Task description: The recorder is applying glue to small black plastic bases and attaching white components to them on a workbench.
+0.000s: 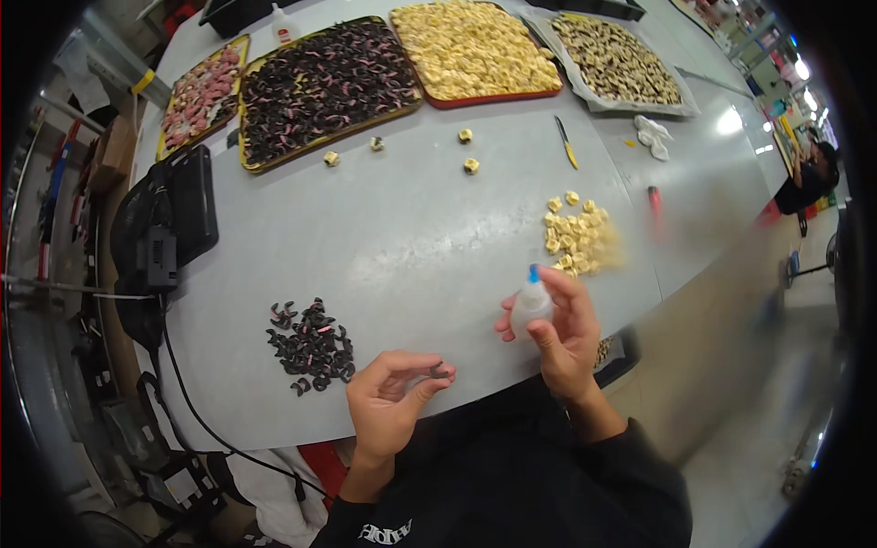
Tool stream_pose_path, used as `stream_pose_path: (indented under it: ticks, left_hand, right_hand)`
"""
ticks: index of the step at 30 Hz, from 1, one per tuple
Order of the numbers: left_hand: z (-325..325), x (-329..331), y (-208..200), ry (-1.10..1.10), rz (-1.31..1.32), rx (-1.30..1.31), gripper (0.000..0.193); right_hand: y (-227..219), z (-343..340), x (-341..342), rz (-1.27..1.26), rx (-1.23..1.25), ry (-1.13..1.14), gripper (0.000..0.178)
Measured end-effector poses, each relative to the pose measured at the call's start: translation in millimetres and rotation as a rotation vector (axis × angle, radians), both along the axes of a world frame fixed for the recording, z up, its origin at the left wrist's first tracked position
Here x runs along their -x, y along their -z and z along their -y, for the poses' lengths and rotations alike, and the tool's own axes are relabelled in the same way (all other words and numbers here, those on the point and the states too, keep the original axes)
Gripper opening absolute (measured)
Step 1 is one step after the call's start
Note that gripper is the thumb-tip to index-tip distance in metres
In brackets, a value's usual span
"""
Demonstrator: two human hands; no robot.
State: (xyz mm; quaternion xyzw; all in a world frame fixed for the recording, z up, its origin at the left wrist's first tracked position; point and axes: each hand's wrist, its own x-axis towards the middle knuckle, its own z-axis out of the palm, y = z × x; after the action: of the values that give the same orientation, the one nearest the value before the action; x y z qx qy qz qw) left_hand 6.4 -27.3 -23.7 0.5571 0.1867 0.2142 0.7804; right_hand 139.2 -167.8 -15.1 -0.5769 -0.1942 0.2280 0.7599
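Near the table's front edge, my left hand (388,402) pinches a small dark curved piece (440,371) between thumb and fingertips. My right hand (568,342) is wrapped round a small translucent squeeze bottle (531,309) with a blue tip, held upright above the table. To the left of my left hand lies a loose pile of black curved pieces (312,349), a few showing pink. Beyond my right hand sits a heap of small pale-yellow pieces (577,236). Several yellow pieces with dark parts, one of them a small joined piece (470,166), stand apart mid-table.
Along the back are a tray of black and pink pieces (329,87), a tray of yellow pieces (475,50), a tray of mixed pieces (617,64) and one of pink pieces (203,96). A knife (566,143), red tool (655,208) and crumpled tissue (652,137) lie right.
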Motion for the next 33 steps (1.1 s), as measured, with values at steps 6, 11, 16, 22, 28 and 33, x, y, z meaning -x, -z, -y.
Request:
stream_pose_path:
  ticks: [6, 11, 16, 22, 28, 33]
  left_hand:
    - [-1.1, -1.2, 1.4, 0.037, -0.014, -0.061, 0.024]
    - [-2.0, -1.4, 1.3, 0.021, 0.038, -0.195, 0.025]
    - [-1.4, -3.2, -2.7, 0.018, -0.042, -0.308, 0.026]
    - [-2.2, -4.2, 0.9, 0.028, -0.041, -0.375, 0.026]
    - [-2.4, -4.4, 1.1, 0.03, -0.047, -0.36, 0.027]
    - [-2.6, -4.5, 2.8, 0.033, -0.045, -0.371, 0.029]
  right_hand:
    - [15.2, -10.6, -3.7, -0.031, -0.128, 0.03, 0.036]
    - [13.7, -18.0, -9.7, -0.218, -0.361, 0.048, 0.034]
    - [18.2, -15.6, -0.4, -0.166, -0.285, -0.026, 0.04]
    - [12.6, -14.2, 1.7, -0.073, -0.235, -0.061, 0.037]
    - [11.5, -15.9, 1.5, -0.069, -0.233, -0.111, 0.037]
    - [9.7, -15.6, 1.6, -0.068, -0.225, -0.127, 0.036]
